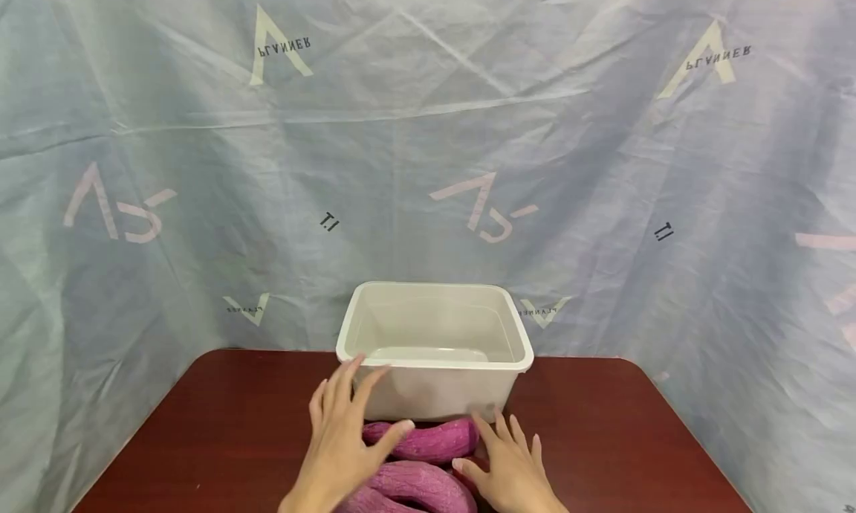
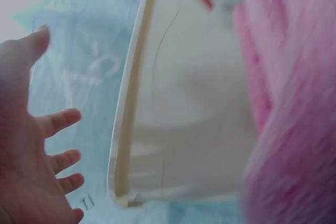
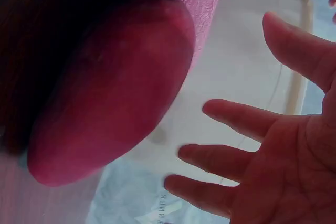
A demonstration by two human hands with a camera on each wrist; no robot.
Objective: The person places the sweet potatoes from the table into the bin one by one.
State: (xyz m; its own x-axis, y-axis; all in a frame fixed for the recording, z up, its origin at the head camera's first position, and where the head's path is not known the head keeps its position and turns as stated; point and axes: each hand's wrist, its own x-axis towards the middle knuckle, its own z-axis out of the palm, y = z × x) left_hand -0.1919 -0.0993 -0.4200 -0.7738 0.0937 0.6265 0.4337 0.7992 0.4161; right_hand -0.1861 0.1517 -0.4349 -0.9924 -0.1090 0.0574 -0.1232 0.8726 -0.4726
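Observation:
Several long purple vegetables with ridged skin, like sweet potatoes, lie on the table. The far one lies crosswise at the foot of a white plastic bin; a curved one lies nearer. My left hand, fingers spread, hovers above their left side and holds nothing. At the right end of the far vegetable is my right hand, its fingers spread; whether the fingertips touch it I cannot tell. A smooth dark-red oblong vegetable shows beside this hand in the right wrist view.
The bin's opening faces up, and its visible inside holds nothing. Dark red-brown tabletop extends to both sides. A pale grey-blue printed cloth hangs behind the table and along its sides.

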